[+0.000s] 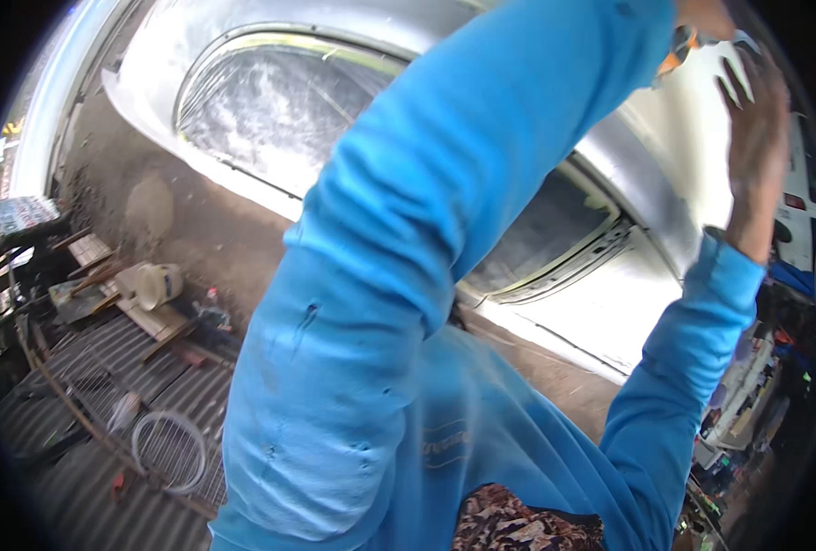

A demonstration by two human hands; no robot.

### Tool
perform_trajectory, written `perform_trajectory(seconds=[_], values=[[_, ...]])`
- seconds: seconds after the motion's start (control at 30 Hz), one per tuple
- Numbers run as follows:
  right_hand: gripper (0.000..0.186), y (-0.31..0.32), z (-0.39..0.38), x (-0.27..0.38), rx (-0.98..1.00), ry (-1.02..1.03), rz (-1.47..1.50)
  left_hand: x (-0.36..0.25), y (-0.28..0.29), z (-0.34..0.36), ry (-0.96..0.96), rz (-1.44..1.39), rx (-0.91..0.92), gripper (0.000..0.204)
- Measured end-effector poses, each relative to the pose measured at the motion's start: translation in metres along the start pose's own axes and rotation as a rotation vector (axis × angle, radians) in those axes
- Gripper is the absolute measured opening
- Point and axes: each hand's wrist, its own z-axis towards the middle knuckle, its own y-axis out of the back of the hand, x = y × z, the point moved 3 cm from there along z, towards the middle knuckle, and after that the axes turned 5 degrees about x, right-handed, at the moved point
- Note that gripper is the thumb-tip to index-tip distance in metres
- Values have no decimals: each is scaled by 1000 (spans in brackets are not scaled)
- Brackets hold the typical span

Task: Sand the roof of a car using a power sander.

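Note:
My left arm, in a blue sleeve, crosses high over a silver-white car body [651, 119]. My left hand [704, 16] shows only in part at the upper right edge, its fingers hidden. Beside its wrist is a small orange and dark object [678, 48], whose kind I cannot make out. Raised beside the same pale panel, my right hand [759, 124] has its fingers stretched and spread, with nothing visible in it. Whether its fingertips touch the panel is unclear. The car's dusty side window [275, 110] and another dark window [550, 230] lie below my left arm.
Corrugated sheets [87, 459] lie at lower left with a coiled pale hose [169, 452] on them. A whitish bucket [157, 286] stands by wooden planks [91, 253]. A white vehicle [796, 216] and cluttered items [748, 395] are at right.

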Motion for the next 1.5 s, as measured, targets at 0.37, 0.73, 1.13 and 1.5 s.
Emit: perform_trajectory(seconds=[0.37, 0.73, 1.13, 1.5], values=[[56, 17, 106, -50, 277, 22, -745, -124, -26, -345, 274, -471, -905, 45], [55, -15, 163, -50, 431, -142, -792, -137, -238, -612, 1041, -659, 92, 30], [54, -76, 136, -6, 550, -127, -776, -138, -250, -828, 1836, 126, -313, 19], [57, -77, 150, -12, 552, -49, -808, -107, -254, -809, 1538, -517, -384, 69]])
